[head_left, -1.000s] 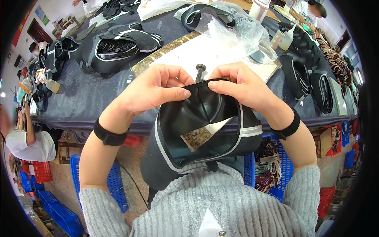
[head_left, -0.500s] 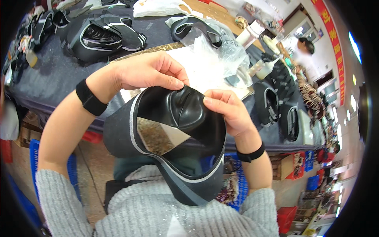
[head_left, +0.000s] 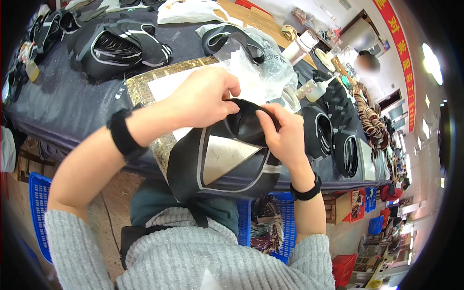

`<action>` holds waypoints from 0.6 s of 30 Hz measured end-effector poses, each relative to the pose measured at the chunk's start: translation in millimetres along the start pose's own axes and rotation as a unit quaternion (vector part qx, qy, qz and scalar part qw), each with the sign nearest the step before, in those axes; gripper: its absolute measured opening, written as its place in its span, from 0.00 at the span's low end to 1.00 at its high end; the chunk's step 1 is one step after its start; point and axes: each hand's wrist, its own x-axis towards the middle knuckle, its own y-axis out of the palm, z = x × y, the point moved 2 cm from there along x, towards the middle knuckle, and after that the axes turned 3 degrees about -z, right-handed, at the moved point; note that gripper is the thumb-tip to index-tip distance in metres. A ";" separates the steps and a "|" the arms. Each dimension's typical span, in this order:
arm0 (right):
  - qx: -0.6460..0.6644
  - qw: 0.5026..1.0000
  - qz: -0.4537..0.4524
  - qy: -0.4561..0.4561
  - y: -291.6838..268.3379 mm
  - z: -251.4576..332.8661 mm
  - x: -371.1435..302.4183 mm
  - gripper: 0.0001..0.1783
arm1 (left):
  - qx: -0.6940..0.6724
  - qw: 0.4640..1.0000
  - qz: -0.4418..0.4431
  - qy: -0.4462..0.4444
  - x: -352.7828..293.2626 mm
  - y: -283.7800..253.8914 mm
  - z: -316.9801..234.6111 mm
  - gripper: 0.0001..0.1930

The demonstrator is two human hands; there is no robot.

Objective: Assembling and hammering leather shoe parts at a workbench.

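Note:
Both hands grip the top edge of a black shoe upper [head_left: 186, 166], a soft curved piece with light grey edging and an opening through its middle. Fingers and thumb of my left hand [head_left: 205, 96] are closed on its top edge. To the right, my right hand [head_left: 285, 135] pinches the same edge, thumb on the near side. The piece is held up over the table's front edge, and its lower band hangs toward my lap. Behind it lie a mottled slab [head_left: 137, 92] and a white sheet [head_left: 162, 88], both partly covered by my hands and the upper.
Stacked black uppers [head_left: 108, 55] lie at the back left, and rolled ones [head_left: 347, 154] at the right. Clear plastic bags [head_left: 241, 60] and a squeeze bottle [head_left: 316, 92] stand beyond the slab. Blue baskets [head_left: 39, 208] flank my legs. A person [head_left: 379, 87] is farther off.
The upper has moved up and away from my body, toward the table, and its top edge is now folded over between my hands. My left hand has moved slightly right.

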 end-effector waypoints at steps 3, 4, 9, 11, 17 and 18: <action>-0.048 0.998 0.011 0.032 6.8 -7.9 16.4 0.13 | 0.141 0.988 -0.053 0.028 18.2 9.3 2.8 0.09; -0.043 0.998 0.028 0.042 5.2 -13.2 25.3 0.12 | 0.164 0.984 -0.065 0.027 26.0 10.0 3.0 0.08; 0.072 0.970 0.108 0.207 0.9 -38.4 64.9 0.12 | 0.175 0.984 -0.020 -0.010 66.5 -3.5 7.8 0.09; 0.089 0.959 0.128 0.238 -1.7 -40.6 71.1 0.11 | 0.160 0.986 0.015 -0.050 76.6 -10.5 6.6 0.09; 0.178 0.945 0.105 0.252 0.7 -52.3 68.7 0.10 | 0.158 0.986 0.029 -0.048 85.4 -14.9 0.6 0.09; 0.179 0.945 0.104 0.252 -0.1 -52.7 68.7 0.10 | 0.166 0.985 0.027 -0.040 85.8 -15.5 1.3 0.09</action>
